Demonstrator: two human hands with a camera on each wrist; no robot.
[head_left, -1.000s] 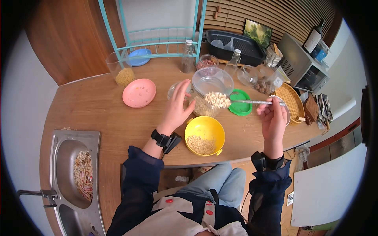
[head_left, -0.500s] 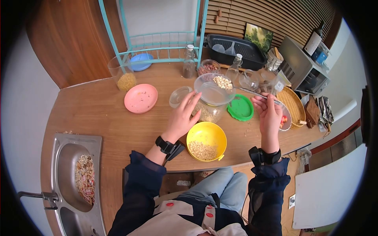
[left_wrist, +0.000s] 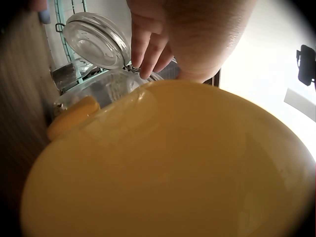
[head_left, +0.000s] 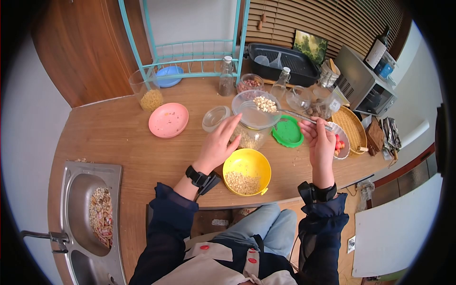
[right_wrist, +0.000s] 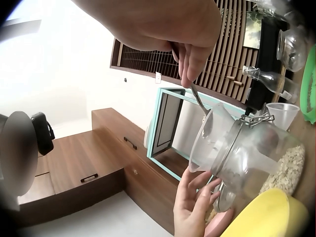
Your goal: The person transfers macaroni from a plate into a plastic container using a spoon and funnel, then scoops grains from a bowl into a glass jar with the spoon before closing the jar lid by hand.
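Note:
A spoon heaped with oats is pinched by its handle in my right hand. Its bowl is over a clear plastic funnel set in the mouth of a glass jar. Oats lie inside the jar, whose hinged lid hangs back. My left hand has its fingers extended, fingertips right at the funnel's rim and the thumb spread apart. Just in front of the jar stands a yellow bowl with oats in its bottom; it fills most of the left wrist view.
A green lid lies right of the jar, a pink plate to its left. Glass bottles and jars line the back beside a teal rack. A scalloped bowl and wicker tray sit right; a sink is left.
My right hand has tipped and shifted slightly, bringing the loaded spoon up over the funnel. My left hand has moved a little right to the funnel's rim.

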